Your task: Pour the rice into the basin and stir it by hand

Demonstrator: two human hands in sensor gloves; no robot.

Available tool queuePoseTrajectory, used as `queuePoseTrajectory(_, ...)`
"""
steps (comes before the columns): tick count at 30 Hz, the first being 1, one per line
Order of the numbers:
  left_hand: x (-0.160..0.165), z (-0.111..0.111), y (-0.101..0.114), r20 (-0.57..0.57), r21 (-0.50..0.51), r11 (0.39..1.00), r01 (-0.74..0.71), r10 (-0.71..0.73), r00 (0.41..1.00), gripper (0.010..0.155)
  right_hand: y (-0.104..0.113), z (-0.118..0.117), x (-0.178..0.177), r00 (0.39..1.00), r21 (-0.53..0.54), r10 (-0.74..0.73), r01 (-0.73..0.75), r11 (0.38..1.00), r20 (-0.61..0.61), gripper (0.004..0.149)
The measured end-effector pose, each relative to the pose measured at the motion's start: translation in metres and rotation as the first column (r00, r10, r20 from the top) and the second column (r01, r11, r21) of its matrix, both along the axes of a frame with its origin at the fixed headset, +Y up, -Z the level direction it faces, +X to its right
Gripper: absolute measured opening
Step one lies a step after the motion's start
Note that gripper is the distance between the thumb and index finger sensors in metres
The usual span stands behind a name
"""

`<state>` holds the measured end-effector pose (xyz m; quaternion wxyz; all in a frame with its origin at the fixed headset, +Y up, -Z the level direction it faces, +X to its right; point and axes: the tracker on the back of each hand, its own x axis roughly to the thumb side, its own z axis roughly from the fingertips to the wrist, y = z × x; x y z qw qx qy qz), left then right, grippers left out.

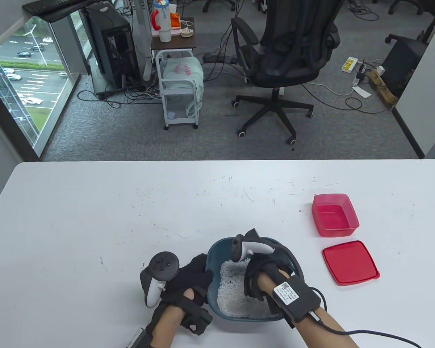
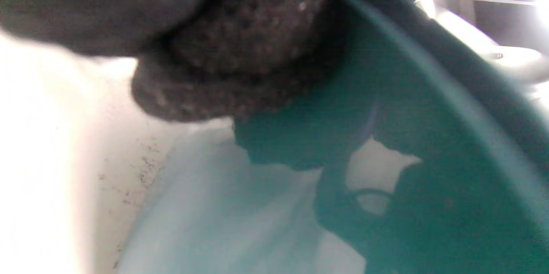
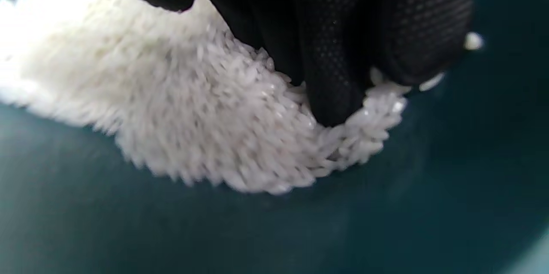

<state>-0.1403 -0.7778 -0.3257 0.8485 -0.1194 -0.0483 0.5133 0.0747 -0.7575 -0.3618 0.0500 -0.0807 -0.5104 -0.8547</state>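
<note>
Basin: a dark teal basin (image 1: 213,253) stands on the white table (image 1: 94,217), close to the table's near edge.
Rice: white rice (image 1: 231,290) lies heaped in the basin's bottom; in the right wrist view the heap (image 3: 193,115) ends in a ragged edge with bare teal floor around it.
Right hand: the right hand (image 1: 262,275) reaches down inside the basin, its gloved fingers (image 3: 334,72) dug into the rice, loose grains stuck to them. How far they curl I cannot tell.
Left hand: the left hand (image 1: 188,281) is at the basin's left wall, outside. In the left wrist view a fingertip (image 2: 240,51) touches the rim (image 2: 407,51). Whether it grips the rim or only presses on it I cannot tell.
Red container: a red container (image 1: 334,214) stands right of the basin and farther back, open, apart from it.
Red lid: the red lid (image 1: 350,262) lies flat just in front of the container, right of the basin, not touching either.
Open room: bare tabletop stretches left of the basin and behind it to the far edge; the strip between basin and lid is narrow.
Surface: the white top is scuffed with fine dark marks, thickest behind the basin.
Room: beyond the table, grey carpet, a black office chair (image 1: 289,54), a white trolley (image 1: 179,90), a computer tower (image 1: 112,47), floor cables and a window (image 1: 21,76) at far left.
</note>
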Motion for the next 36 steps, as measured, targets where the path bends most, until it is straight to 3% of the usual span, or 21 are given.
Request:
queuePoseTrajectory(4, 0.000, 0.001, 0.000, -0.007, -0.003, 1.000, -0.006, 0.006, 1.000, 0.066, -0.003, 0.007, -0.007, 0.982, -0.094, -0.186, 0.184, 0.978, -0.015, 0.061)
queuePoseTrajectory(7, 0.000, 0.001, 0.000, -0.009, -0.004, 1.000, -0.009, 0.008, 1.000, 0.066, -0.003, 0.008, -0.016, 0.910, -0.182, -0.414, 0.407, 0.895, 0.002, 0.061)
queuePoseTrajectory(10, 0.000, 0.001, 0.000, -0.004, -0.004, 1.000, -0.010, 0.010, 1.000, 0.066, -0.004, 0.007, -0.023, 0.812, -0.243, -0.575, 0.581, 0.777, 0.100, 0.063)
queuePoseTrajectory(12, 0.000, 0.001, 0.000, 0.004, 0.004, 1.000, -0.005, 0.005, 1.000, 0.066, -0.003, 0.002, -0.026, 0.779, -0.226, -0.613, 0.626, 0.747, 0.131, 0.064)
queuePoseTrajectory(15, 0.000, 0.000, 0.000, 0.010, 0.008, 1.000, -0.001, 0.001, 1.000, 0.067, 0.003, -0.011, -0.025, 0.773, -0.102, -0.620, 0.633, 0.767, 0.135, 0.065)
queuePoseTrajectory(19, 0.000, 0.000, 0.000, 0.017, 0.015, 1.000, 0.006, -0.007, 1.000, 0.067, 0.008, -0.027, -0.017, 0.779, 0.081, -0.601, 0.597, 0.798, 0.177, 0.065)
queuePoseTrajectory(22, 0.000, 0.000, 0.000, 0.015, 0.015, 1.000, 0.009, -0.009, 1.000, 0.067, 0.015, -0.033, -0.008, 0.872, 0.220, -0.465, 0.428, 0.876, 0.154, 0.064)
queuePoseTrajectory(25, 0.000, 0.000, 0.000, 0.014, 0.011, 1.000, 0.007, -0.007, 1.000, 0.067, 0.019, -0.031, 0.000, 0.953, 0.254, -0.272, 0.232, 0.939, 0.134, 0.063)
queuePoseTrajectory(30, 0.001, 0.001, 0.000, 0.008, 0.008, 1.000, 0.006, -0.006, 1.000, 0.066, 0.017, -0.020, 0.008, 0.996, 0.225, -0.037, 0.016, 0.974, 0.086, 0.063)
queuePoseTrajectory(36, 0.001, 0.001, 0.000, -0.005, 0.000, 1.000, 0.000, 0.000, 1.000, 0.066, 0.005, 0.002, -0.002, 1.000, 0.090, 0.019, -0.018, 0.996, -0.007, 0.063)
